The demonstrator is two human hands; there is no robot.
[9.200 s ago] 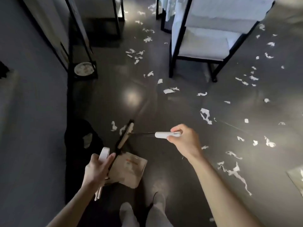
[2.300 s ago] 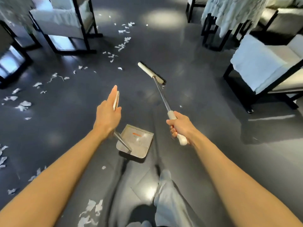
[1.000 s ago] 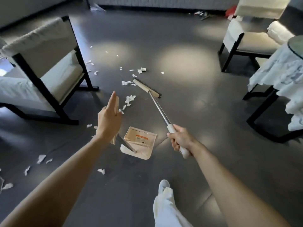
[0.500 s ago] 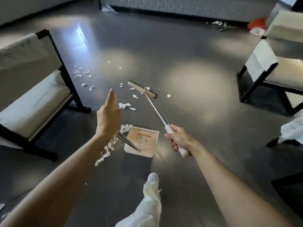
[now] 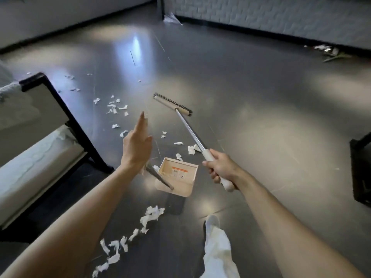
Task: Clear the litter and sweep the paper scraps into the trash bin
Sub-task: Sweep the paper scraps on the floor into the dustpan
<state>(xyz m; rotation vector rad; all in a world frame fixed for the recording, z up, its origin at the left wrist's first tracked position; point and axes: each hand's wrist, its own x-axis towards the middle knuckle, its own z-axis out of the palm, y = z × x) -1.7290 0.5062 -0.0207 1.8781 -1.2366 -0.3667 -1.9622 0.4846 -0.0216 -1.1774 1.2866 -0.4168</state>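
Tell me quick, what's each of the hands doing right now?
Left hand: holding the dustpan by its handle, index finger extended.
Right hand: closed on the broom handle.

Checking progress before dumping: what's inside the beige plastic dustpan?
The beige plastic dustpan shows an orange-and-white label and a comb ridge, no obvious scraps. Its metal handle hides one strip.

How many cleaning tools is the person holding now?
2: a broom in the right hand, and a dustpan by its long handle in the left hand.
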